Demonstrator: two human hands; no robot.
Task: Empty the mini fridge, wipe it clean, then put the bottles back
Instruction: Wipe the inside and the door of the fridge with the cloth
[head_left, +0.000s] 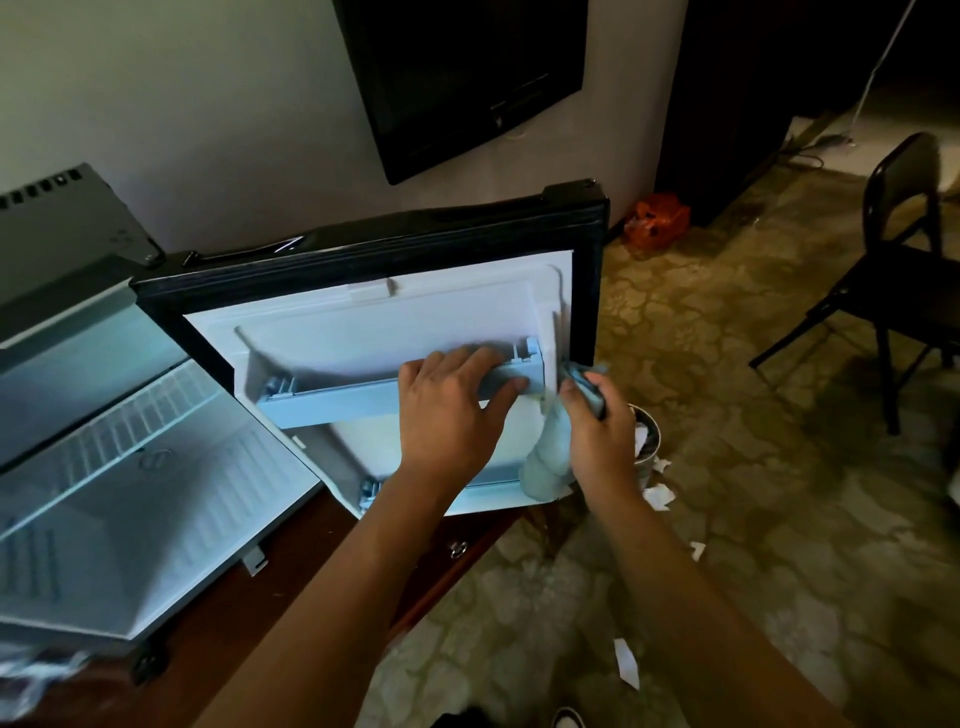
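Observation:
The mini fridge (104, 467) stands at the left with its white inside showing and a wire shelf across it; I see no bottles in it. Its door (374, 322) is swung wide open toward me, white liner facing up. My left hand (452, 405) grips the pale door shelf rail (337, 400), fingers over its top and thumb on its front. My right hand (597, 431) holds a light cloth (550, 457) bunched at the door's right edge, with part of the cloth hanging below the hand.
The fridge sits on a brown wooden unit (291, 582). A small round bin (647, 436) with paper stands on the patterned carpet behind my right hand, with paper scraps (626, 662) around. A black chair (904, 270) is at the right, a dark television (467, 78) on the wall.

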